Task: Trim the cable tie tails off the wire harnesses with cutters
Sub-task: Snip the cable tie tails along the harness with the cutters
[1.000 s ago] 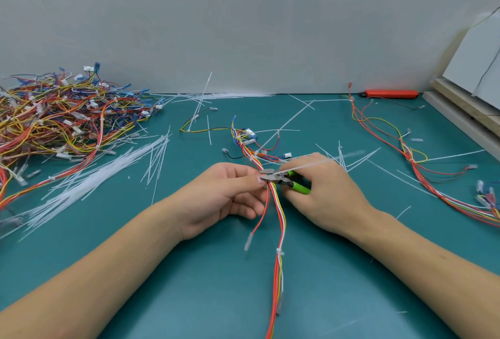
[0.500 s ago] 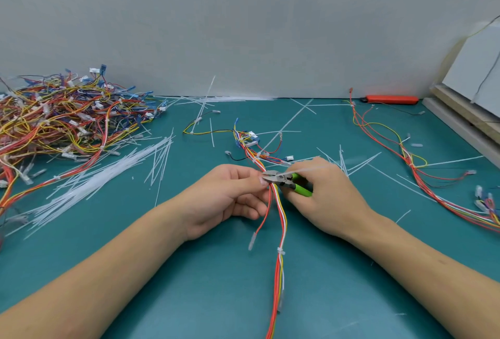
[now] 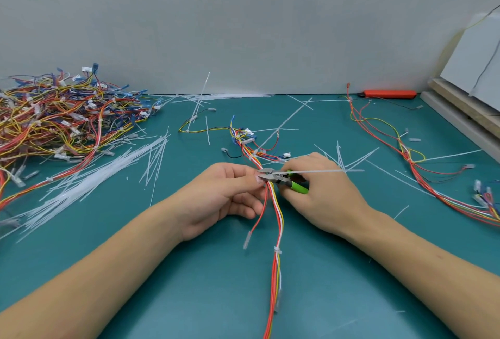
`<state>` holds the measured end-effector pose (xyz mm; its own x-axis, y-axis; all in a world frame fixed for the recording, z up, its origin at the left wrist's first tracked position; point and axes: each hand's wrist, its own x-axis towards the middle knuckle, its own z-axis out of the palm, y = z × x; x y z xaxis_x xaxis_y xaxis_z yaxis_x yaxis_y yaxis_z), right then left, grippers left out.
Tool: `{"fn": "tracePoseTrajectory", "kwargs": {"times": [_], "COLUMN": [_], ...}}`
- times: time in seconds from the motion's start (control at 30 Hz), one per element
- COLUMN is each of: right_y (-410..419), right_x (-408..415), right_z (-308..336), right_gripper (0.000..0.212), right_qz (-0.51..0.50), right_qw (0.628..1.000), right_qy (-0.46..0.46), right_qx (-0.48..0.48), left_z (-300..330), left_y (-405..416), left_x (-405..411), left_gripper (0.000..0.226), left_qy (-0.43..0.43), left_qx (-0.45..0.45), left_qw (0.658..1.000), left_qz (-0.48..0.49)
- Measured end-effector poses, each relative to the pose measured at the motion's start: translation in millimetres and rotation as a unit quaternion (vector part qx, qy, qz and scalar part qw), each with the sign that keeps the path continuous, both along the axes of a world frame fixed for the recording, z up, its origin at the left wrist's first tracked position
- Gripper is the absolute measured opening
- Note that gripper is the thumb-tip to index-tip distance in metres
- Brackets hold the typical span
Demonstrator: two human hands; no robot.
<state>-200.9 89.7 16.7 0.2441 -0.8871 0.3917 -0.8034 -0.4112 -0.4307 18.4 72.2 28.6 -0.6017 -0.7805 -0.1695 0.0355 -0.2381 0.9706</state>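
A wire harness (image 3: 277,217) of red, yellow and white wires runs from the mat's middle toward me. My left hand (image 3: 224,198) pinches it between thumb and fingertips. My right hand (image 3: 324,195) grips green-handled cutters (image 3: 286,180), whose metal jaws sit at the harness right beside my left fingertips. A long white cable tie tail (image 3: 316,171) sticks out from the jaws to the right, over my right hand. A trimmed tie (image 3: 277,251) wraps the bundle lower down.
A big heap of harnesses (image 3: 56,119) fills the left. Cut white tie tails (image 3: 108,176) lie scattered beside it and across the green mat (image 3: 189,284). Another harness (image 3: 411,160) lies at right, an orange tool (image 3: 387,93) by the wall, boards (image 3: 465,111) at far right.
Both hands stay at the same spot on the harness. The cutters' jaws remain at the tie, and the tail now points more level to the right.
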Motion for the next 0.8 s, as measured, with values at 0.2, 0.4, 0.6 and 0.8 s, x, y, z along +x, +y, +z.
{"fn": "tracePoseTrajectory", "kwargs": {"times": [0.2, 0.4, 0.6, 0.8], "right_y": [2.2, 1.8, 0.1, -4.8], "right_x": [0.2, -0.1, -2.4, -2.9], "right_z": [5.8, 5.5, 1.8, -1.4], "right_gripper": [0.031, 0.030, 0.028, 0.018], "right_qz": [-0.030, -0.031, -0.027, 0.011], "right_qw": [0.998, 0.997, 0.998, 1.000], "right_qy": [0.019, 0.026, 0.017, -0.004], "right_qx": [0.054, 0.071, 0.061, 0.023], "left_z": [-1.2, -2.5, -2.4, -1.4], "left_y": [-0.8, -1.8, -1.7, -1.6], "left_x": [0.4, 2.2, 1.6, 1.2], "left_gripper": [0.012, 0.020, 0.021, 0.007], "left_qy": [0.011, 0.026, 0.023, 0.022], "left_qx": [0.006, 0.015, 0.017, 0.020], "left_qw": [1.000, 1.000, 1.000, 1.000], "left_qz": [0.003, 0.009, 0.014, 0.009]}}
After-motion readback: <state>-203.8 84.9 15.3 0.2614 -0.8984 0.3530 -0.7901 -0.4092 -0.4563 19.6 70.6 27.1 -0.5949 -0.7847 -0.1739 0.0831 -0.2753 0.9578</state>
